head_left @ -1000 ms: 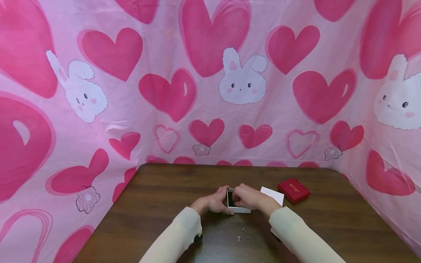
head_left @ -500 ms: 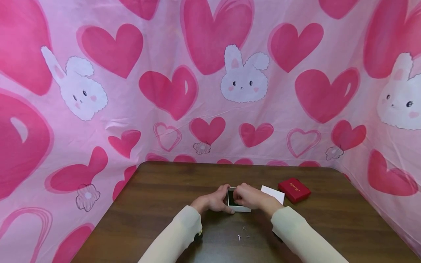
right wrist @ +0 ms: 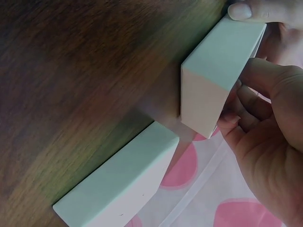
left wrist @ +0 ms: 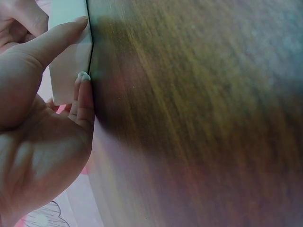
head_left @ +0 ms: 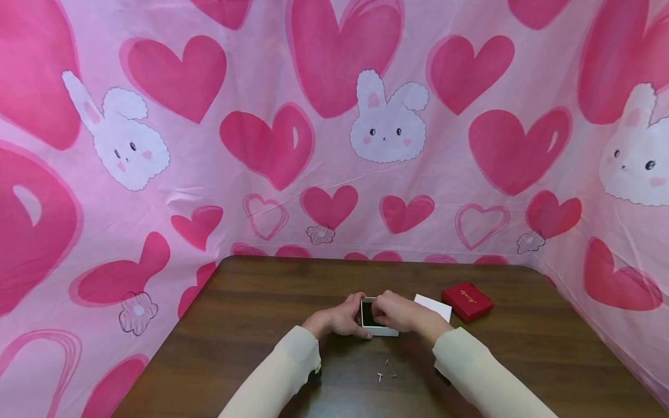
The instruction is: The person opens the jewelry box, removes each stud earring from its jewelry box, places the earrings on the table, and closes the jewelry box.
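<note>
My left hand grips the left end of a small white box, its thumb on the near side and fingers reaching round behind. The box is uncovered, with a black inside. In the left wrist view, the left thumb and little finger press on the white walls. My right hand reaches over the rim with bent fingers dipping into the box; their tips are hidden behind the wall in the right wrist view. I cannot tell whether they pinch something. Several small T-shaped metal pieces lie on the table nearer me.
A white lid lies right of the box, partly behind my right forearm. Beyond it sits a red box with gold lettering. The brown wooden table backs onto a pink curtain with hearts and rabbits.
The head view has shifted slightly. Both hands stay at the white box, with the right fingers inside it; the lid, red box and small metal pieces keep their places.
</note>
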A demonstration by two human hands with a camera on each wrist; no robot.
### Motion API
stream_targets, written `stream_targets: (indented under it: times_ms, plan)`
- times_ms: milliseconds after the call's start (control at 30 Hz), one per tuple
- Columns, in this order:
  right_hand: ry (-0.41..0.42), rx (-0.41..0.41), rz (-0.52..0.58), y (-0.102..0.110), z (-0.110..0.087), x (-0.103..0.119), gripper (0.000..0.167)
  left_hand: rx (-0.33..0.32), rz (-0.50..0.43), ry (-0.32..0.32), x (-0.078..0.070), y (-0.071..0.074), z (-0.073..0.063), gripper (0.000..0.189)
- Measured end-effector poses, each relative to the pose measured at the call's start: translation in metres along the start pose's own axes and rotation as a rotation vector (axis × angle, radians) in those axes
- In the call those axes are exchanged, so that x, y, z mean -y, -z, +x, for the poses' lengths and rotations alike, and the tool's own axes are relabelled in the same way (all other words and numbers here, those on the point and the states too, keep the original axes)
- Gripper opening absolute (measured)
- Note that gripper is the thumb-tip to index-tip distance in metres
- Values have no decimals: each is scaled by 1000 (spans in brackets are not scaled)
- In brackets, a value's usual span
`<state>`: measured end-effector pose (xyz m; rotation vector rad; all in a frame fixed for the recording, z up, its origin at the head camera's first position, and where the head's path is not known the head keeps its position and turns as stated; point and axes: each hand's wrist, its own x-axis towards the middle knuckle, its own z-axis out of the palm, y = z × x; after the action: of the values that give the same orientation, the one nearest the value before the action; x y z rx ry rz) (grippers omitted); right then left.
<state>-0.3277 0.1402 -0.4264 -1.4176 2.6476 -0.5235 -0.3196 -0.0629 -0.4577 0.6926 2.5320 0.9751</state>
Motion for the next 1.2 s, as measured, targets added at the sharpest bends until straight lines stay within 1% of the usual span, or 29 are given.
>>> stream_targets:
  times_ms: [100, 200, 400, 633, 933, 1067, 1200]
  plan:
    - [10, -9, -10, 0, -1, -1, 17, -5, -11, 3, -1, 0, -1, 79]
    - [-3, -5, -8, 0, -2, -1, 16, -12, -32, 11, -3, 0, -2, 80]
    - [-15, 1, -26, 4, -5, -1, 15, -19, -14, -3, -3, 0, -2, 82]
    - [-71, 27, -31, 7, -9, -4, 13, -25, -21, -5, -4, 1, -2, 82]
    - [-141, 72, -75, 10, -11, 0, 10, -26, -25, 2, -6, 0, -3, 83]
    - [-130, 65, -104, 11, -14, 1, 12, -30, -18, 2, -4, 0, -1, 83]
    - [-95, 48, -114, 13, -18, 2, 14, -35, -2, -5, -2, -2, 0, 84]
